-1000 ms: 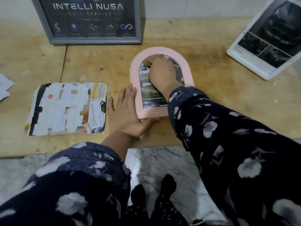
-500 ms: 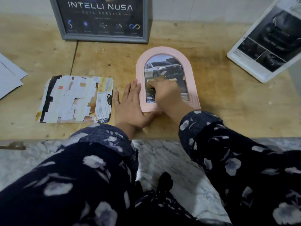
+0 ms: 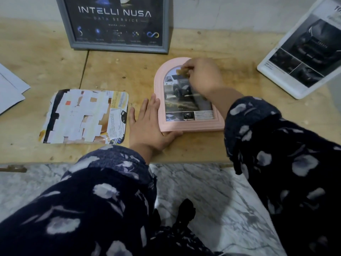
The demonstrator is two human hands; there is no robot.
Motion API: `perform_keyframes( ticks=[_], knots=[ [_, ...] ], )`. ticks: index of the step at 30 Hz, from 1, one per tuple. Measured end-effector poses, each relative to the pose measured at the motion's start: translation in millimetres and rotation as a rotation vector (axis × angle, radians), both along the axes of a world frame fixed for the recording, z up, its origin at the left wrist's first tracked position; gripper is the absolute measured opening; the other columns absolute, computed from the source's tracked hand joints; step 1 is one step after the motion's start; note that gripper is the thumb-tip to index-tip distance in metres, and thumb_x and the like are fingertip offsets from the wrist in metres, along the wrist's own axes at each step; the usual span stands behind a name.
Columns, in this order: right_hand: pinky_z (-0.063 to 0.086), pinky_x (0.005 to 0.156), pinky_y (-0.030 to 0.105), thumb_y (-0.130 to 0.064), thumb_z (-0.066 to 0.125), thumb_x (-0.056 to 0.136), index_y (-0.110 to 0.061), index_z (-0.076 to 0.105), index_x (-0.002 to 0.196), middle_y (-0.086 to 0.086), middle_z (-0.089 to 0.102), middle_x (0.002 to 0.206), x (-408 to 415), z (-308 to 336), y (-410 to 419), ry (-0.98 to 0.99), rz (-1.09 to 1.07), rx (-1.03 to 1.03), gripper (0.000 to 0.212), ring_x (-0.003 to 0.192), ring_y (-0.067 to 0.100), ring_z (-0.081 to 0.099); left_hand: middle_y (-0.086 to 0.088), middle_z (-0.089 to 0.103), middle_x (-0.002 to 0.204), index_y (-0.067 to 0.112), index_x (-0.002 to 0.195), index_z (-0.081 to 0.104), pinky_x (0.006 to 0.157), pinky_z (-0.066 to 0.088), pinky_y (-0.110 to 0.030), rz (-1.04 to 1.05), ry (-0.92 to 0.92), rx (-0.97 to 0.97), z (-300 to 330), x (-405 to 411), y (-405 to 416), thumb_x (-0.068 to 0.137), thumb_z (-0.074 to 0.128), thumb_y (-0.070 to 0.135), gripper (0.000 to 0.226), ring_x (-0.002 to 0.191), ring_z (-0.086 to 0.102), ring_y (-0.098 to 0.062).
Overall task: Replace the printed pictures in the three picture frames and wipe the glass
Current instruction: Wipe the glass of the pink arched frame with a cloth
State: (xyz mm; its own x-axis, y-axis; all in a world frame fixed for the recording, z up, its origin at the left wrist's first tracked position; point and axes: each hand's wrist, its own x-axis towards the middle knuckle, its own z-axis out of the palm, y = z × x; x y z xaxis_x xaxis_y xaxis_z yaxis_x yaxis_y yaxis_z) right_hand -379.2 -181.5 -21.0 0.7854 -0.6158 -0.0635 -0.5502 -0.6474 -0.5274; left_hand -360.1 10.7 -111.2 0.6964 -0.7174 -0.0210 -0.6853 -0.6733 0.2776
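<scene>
A pink arched picture frame (image 3: pixel 190 126) lies flat on the wooden table, holding a print of a white car. My right hand (image 3: pixel 204 76) presses a small tan cloth (image 3: pixel 181 71) on the top of its glass. Flat on the table, my left hand (image 3: pixel 147 124) rests against the frame's left edge and bottom corner, fingers together. A grey frame (image 3: pixel 118 47) with a dark "INTELLI NUSA" print leans on the wall behind. At the far right a white frame (image 3: pixel 295 89) with dark car pictures stands tilted.
A loose printed picture (image 3: pixel 83 117) with rounded corners lies left of my left hand. White paper sheets (image 3: pixel 9 89) lie at the far left edge. The table's front edge (image 3: pixel 55 161) runs above a marble floor (image 3: pixel 203 191).
My right hand with the cloth went from the frame's top down to the lower glass, then back up to the top. My left hand stayed against the frame.
</scene>
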Motion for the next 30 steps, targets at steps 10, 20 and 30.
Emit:
perform_keyframes(
  ticks=[10, 20, 30],
  knots=[
    [0.052, 0.088, 0.041, 0.008, 0.038, 0.082, -0.012, 0.061, 0.114, 0.013, 0.059, 0.117, 34, -56, 20, 0.183, 0.143, -0.322, 0.044, 0.11, 0.031, 0.056, 0.01, -0.004, 0.162, 0.021, 0.154, 0.007, 0.118, -0.003, -0.05, -0.006, 0.017, 0.011, 0, 2, 0, 0.068, 0.029, 0.092, 0.114, 0.148, -0.005, -0.01],
    [0.035, 0.105, 0.04, -0.004, 0.041, 0.091, -0.011, 0.053, 0.132, 0.012, 0.048, 0.138, -20, -64, 39, 0.234, 0.38, -0.337, 0.044, 0.13, 0.029, 0.042, 0.008, 0.002, 0.162, 0.021, 0.153, 0.011, 0.118, -0.003, -0.049, 0.014, 0.033, -0.029, 0, 1, -1, 0.069, 0.036, 0.09, 0.112, 0.149, 0.001, -0.011],
    [0.042, 0.093, 0.028, -0.005, 0.049, 0.089, -0.018, 0.067, 0.114, 0.001, 0.066, 0.116, -50, -37, 44, 0.252, 0.388, -0.244, 0.033, 0.109, 0.021, 0.058, 0.005, 0.002, 0.162, 0.019, 0.154, 0.01, 0.118, 0.0, -0.051, -0.004, 0.011, -0.018, 0, 0, 1, 0.07, 0.034, 0.089, 0.111, 0.149, 0.002, -0.014]
  ],
)
